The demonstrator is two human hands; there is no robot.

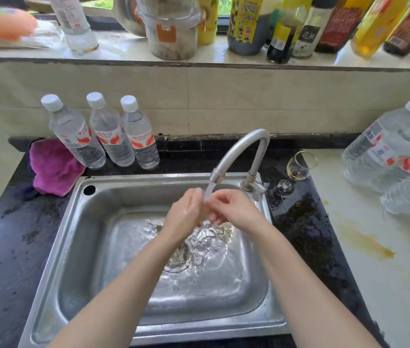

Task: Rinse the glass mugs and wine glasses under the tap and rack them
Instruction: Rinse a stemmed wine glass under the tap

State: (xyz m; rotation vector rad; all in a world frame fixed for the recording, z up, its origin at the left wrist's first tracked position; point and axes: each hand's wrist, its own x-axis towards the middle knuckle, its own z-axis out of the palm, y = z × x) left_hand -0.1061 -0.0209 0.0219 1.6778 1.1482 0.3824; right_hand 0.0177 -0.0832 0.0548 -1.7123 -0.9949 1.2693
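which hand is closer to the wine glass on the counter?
Right. The right hand is under the tap, on the side of the wine glass, which stands beyond the sink rim. The left hand is farther left.

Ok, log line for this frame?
tap running | hands together under stream, glass unseen | wine glass waiting right of sink
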